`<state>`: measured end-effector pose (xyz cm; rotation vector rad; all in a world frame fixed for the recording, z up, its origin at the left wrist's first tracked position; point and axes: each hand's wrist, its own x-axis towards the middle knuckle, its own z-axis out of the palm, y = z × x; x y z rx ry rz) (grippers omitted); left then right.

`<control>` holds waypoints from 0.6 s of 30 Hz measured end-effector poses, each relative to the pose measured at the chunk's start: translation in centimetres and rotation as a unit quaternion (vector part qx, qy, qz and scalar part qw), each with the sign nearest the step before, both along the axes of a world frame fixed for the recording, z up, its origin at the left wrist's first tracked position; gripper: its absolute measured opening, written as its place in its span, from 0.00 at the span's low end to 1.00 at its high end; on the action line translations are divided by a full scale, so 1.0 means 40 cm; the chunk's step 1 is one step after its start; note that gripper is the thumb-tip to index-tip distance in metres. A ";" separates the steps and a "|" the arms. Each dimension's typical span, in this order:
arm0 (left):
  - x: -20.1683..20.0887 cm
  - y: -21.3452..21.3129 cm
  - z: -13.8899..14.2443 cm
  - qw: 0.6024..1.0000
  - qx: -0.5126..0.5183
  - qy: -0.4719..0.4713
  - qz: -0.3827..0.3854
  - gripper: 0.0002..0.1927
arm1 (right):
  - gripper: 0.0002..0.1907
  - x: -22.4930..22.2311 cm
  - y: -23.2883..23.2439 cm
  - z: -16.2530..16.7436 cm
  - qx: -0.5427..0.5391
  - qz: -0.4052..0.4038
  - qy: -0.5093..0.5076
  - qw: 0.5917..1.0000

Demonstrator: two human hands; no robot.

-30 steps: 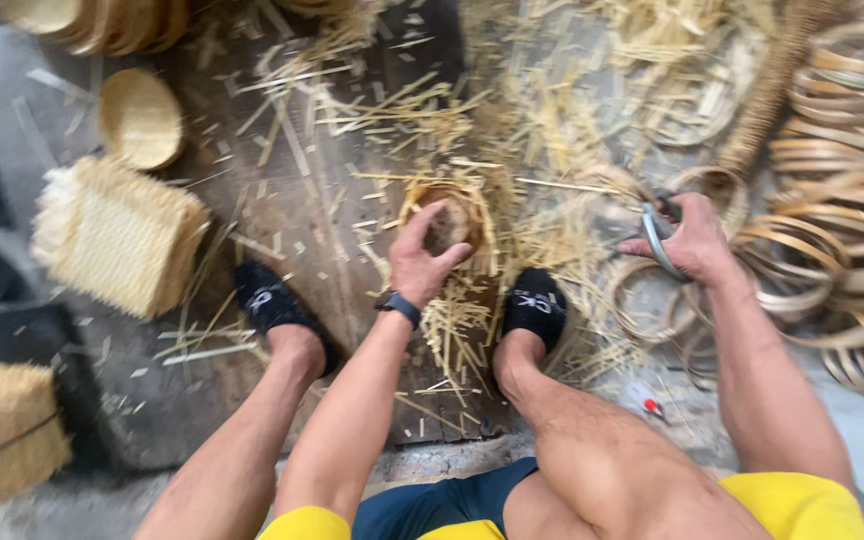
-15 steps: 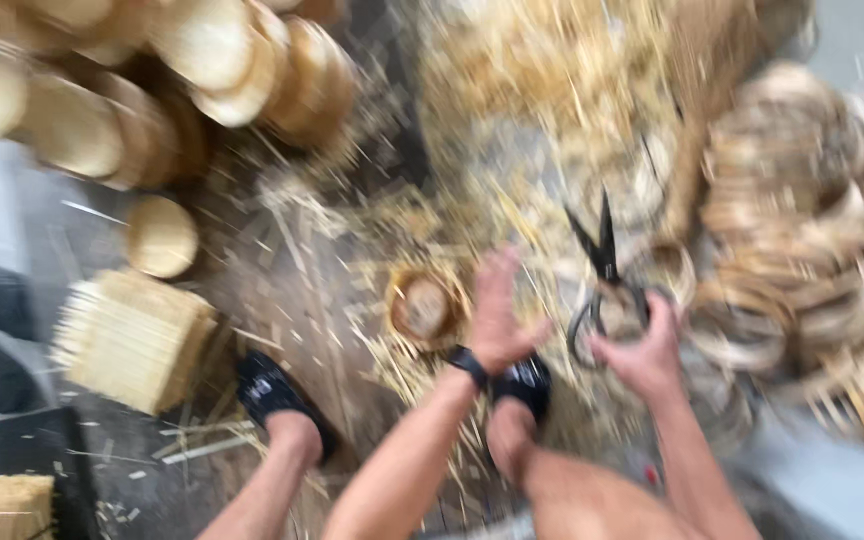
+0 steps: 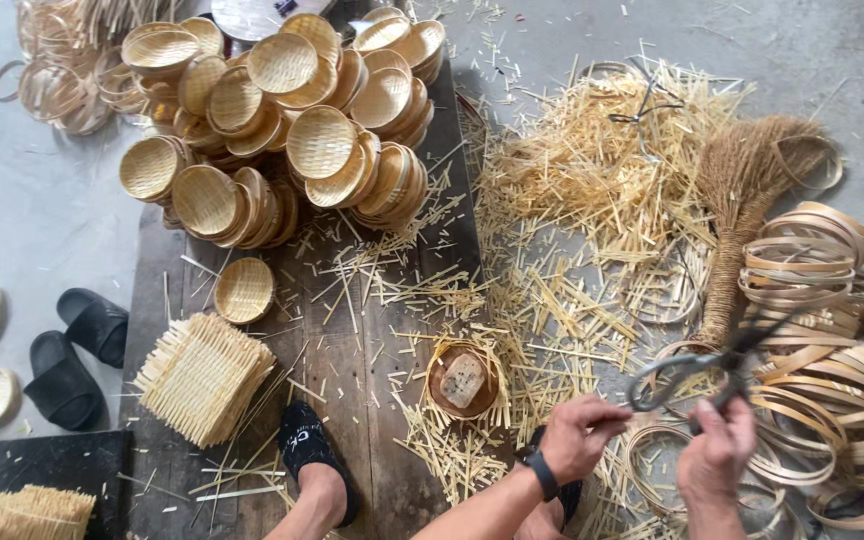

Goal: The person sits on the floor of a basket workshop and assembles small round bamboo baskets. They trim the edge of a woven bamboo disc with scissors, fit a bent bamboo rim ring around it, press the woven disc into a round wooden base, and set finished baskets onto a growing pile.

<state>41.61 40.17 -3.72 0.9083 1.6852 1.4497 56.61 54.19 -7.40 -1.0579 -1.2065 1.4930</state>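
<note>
Concrete floor carries a dark wooden board, strewn with bamboo offcuts. Large shears sit low right, held above the floor: right hand is closed around one handle, left hand is closed with fingertips pinching the other loop. A dark band circles the left wrist. Just left of the hands — a small unfinished basket with loose strip ends, on the board edge. Bamboo rings lie stacked to the right, a broom above them. Finished woven trays are piled at the board's far end. Woven mats are stacked on the left; black slippers rest on the floor beyond.
</note>
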 end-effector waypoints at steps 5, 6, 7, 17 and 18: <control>-0.052 0.026 0.015 0.999 -0.003 0.013 -0.036 0.24 | 0.24 0.010 0.027 0.085 0.016 0.022 0.095 0.995; -0.080 0.008 0.018 0.993 -0.051 0.102 -0.015 0.26 | 0.23 0.009 0.029 0.094 0.009 0.034 0.094 0.995; -0.109 -0.022 0.021 0.983 -0.080 0.152 0.067 0.26 | 0.22 0.005 0.028 0.098 0.002 0.046 0.095 0.994; -0.261 -0.283 -0.100 0.907 -0.298 0.228 0.190 0.48 | 0.31 -0.092 -0.004 0.013 0.185 0.281 -0.547 0.766; -0.264 -0.284 -0.126 0.908 -0.276 0.249 0.195 0.46 | 0.34 -0.120 -0.009 0.006 0.204 0.330 -0.566 0.727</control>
